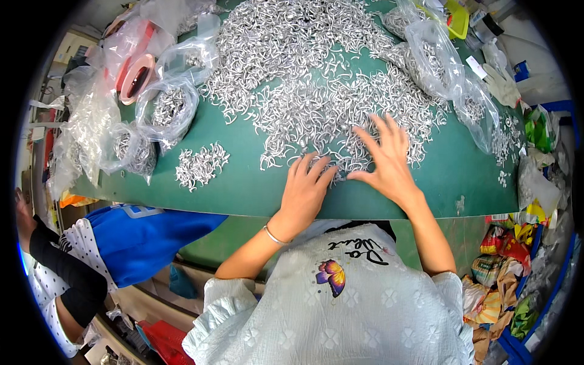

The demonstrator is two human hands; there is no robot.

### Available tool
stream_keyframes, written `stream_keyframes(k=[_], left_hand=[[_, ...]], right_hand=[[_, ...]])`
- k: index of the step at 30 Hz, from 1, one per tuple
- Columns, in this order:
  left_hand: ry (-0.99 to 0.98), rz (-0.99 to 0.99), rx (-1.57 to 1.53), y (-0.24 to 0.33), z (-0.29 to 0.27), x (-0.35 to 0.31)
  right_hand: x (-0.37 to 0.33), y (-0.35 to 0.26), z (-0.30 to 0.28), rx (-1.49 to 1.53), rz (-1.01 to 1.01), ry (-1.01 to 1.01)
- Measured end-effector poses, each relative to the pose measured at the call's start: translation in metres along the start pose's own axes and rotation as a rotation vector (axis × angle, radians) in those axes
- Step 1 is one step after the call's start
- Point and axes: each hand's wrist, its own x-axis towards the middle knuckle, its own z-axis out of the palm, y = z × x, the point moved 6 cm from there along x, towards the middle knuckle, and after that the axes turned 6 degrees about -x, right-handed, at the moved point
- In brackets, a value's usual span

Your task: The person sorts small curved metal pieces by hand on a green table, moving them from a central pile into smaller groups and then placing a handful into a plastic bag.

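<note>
A large heap of small, curved silver hook-like metal pieces (316,109) spreads over the green tabletop (243,188). At the near edge of the heap, my left hand (302,193) rests with bent fingers slightly apart and touching the pieces; a bangle circles its wrist. My right hand (389,167) lies to its right over the same pieces, fingers spread wide and thumb stretched toward the left hand. I see nothing gripped in either hand. A small separate pile of the same pieces (202,165) sits to the left of my left hand.
Clear plastic bags of metal pieces (167,109) stand at the left beside a pink-rimmed oval object (137,78). More filled bags (429,58) and a pale glove (502,86) lie at the right. Another person's dark-sleeved arm (76,280) shows at lower left. Packets fill a blue rack (517,347).
</note>
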Motion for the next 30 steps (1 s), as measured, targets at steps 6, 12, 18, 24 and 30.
stream_keyframes(k=[6,12,18,24,30], left_hand=[[0.05,0.057,-0.098,-0.007,-0.005,-0.006],[0.195,0.01,-0.222,-0.018,-0.018,-0.003],[0.476,-0.413,-0.741,-0.074,-0.034,-0.005],[0.546,-0.519,-1.224,-0.109,-0.044,-0.007],[0.381,-0.175,-0.357,-0.087,-0.077,0.023]], right_hand=[[-0.006,0.017,0.019,0.039,-0.11,-0.047],[-0.017,0.056,-0.006,-0.057,-0.032,0.147],[-0.03,0.101,-0.029,0.054,0.332,0.277],[-0.021,0.051,-0.037,-0.263,0.278,0.324],[-0.016,-0.012,-0.001,0.033,0.038,0.063]])
